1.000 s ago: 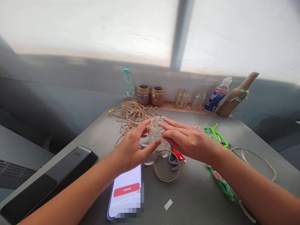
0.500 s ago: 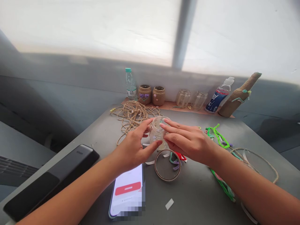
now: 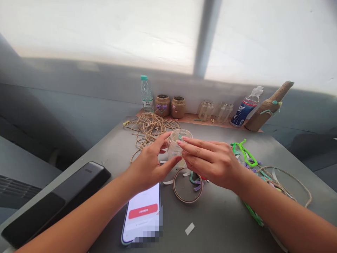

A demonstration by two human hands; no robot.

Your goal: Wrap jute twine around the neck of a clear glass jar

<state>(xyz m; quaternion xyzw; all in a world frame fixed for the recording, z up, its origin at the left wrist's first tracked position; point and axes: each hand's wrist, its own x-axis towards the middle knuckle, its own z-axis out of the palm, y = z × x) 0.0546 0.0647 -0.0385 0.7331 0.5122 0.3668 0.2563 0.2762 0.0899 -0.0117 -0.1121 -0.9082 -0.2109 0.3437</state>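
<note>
A clear glass jar [image 3: 171, 149] is tilted between my hands above the table. My left hand [image 3: 151, 167] wraps around its left side, thumb across the front. My right hand [image 3: 213, 160] is at the jar's front right, its fingers pressed together. A small green piece [image 3: 180, 136] shows at the right fingertips, against the glass near the neck. Whether it is stuck to the jar I cannot tell. The right thumb is hidden behind the fingers. Just below the jar lies a tape roll [image 3: 187, 202], with bits of teal and purple pipe cleaner [image 3: 197, 188] seen inside its ring.
Tangled jute twine [image 3: 150, 128] lies back left. Twine-wrapped jars [image 3: 178, 108], glass jars [image 3: 206, 111], bottles [image 3: 243, 112] and a twine-wrapped bottle [image 3: 263, 111] line the back. Green pipe cleaners [image 3: 246, 154] are at right. A phone [image 3: 142, 221] and black box-shaped device [image 3: 58, 203] lie at left.
My right fingers have shifted slightly left and drawn closer together over the jar's front. The jar has tilted and risen a little; my left hand keeps its hold.
</note>
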